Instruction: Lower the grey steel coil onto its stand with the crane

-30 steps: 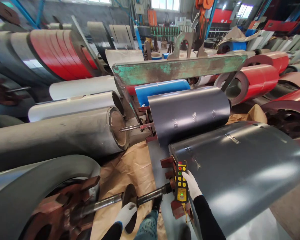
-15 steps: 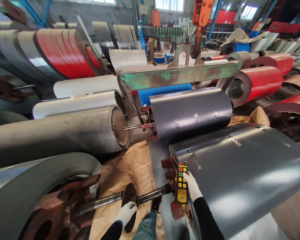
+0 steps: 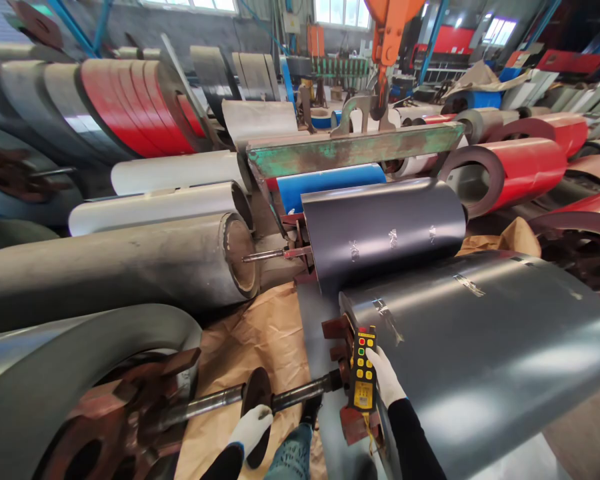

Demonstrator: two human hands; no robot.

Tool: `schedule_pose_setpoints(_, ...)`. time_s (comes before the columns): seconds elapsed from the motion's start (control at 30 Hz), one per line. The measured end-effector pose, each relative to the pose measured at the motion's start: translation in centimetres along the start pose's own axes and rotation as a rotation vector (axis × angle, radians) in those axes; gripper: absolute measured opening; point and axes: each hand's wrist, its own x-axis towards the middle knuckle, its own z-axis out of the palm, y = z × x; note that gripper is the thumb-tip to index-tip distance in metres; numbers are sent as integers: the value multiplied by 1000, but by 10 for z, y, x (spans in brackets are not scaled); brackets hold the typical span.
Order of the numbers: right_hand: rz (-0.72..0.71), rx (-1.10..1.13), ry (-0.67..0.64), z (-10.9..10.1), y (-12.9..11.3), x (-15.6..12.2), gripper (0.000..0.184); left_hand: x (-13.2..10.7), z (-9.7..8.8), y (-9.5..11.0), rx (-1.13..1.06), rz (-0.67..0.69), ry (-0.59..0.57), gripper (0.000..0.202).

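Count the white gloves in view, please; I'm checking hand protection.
2. One on the left hand, resting on the dark disc on the shaft; one on the right hand, its grip around the yellow remote control.

head-worn view, looking forward and down

yellow remote (image 3: 363, 369) | upright (coloured buttons showing) | against grey coil's end (image 3: 480, 360)

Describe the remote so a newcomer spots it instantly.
Find the big dark grey coil at lower right. At its near left end, the white-gloved right hand holds the remote upright. It is the only yellow, black-edged box here, with red, green and yellow buttons.
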Motion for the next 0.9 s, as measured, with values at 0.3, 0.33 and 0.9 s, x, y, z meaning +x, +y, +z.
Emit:
schedule_pose_setpoints(0.3,26,75,-3,3,-1,-5,41,-2,-1,7,-23,20,27,19)
schedule_pose_setpoints(0.33,39,93,-11,5,-2,-5,41,-2,-1,8,-24,22,29,19)
schedule_pose_setpoints(0.9,-14,158,-98,46,-71,-59,39,-22,-18,50,81,65,-7,25)
